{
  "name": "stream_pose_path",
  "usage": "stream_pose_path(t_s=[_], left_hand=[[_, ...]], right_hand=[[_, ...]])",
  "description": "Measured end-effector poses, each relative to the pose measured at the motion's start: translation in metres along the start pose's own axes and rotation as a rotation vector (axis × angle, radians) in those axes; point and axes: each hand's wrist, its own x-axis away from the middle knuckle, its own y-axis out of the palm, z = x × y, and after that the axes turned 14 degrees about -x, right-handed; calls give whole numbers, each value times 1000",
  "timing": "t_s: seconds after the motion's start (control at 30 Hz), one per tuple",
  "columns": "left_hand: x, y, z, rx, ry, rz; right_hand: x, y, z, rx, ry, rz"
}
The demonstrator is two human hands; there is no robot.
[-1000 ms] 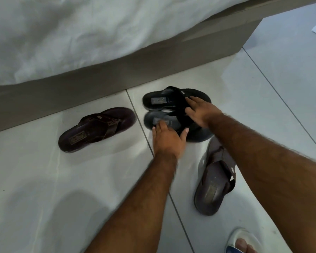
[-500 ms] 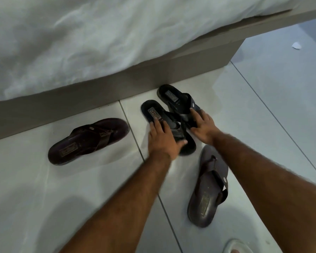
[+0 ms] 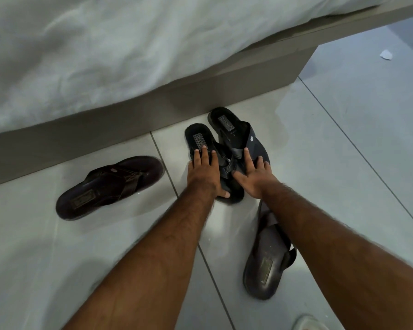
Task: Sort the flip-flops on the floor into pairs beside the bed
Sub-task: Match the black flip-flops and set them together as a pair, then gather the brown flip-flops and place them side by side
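Two black flip-flops lie side by side on the white tiled floor, heels toward the bed base. My left hand presses flat on the left black flip-flop, thumb hooked round its toe end. On the straps of the right black flip-flop rests my right hand, fingers spread. One brown flip-flop lies apart at the left, angled along the bed. The other brown flip-flop is at the lower right, partly hidden under my right forearm.
A white crumpled sheet hangs over the bed. The bed's corner ends at the upper right, with open floor beyond and a small scrap of paper there. A pale slipper toe shows at the bottom edge.
Both hands have turned the two black flip-flops from lying crosswise to pointing heels toward the bed, and slid them closer to its base. The brown ones have not moved.
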Motion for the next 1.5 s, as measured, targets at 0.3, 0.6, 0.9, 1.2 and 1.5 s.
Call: stream_pose_path(t_s=[0.3,0.6,0.9,1.2,1.5], left_hand=[[-40,-17,-8,-68,-4,10],[-35,-15,-2,-90,-20,15],[-16,-3,10,-114,9,7],[4,-2,2,1,-7,88],[66,60,-131,117,-494,506]], right_hand=[[-16,-7,13,75,-9,81],[-11,-3,15,43,15,102],[9,5,23,-19,67,63],[27,-3,25,-93,-69,133],[89,6,131,-293,-80,174]])
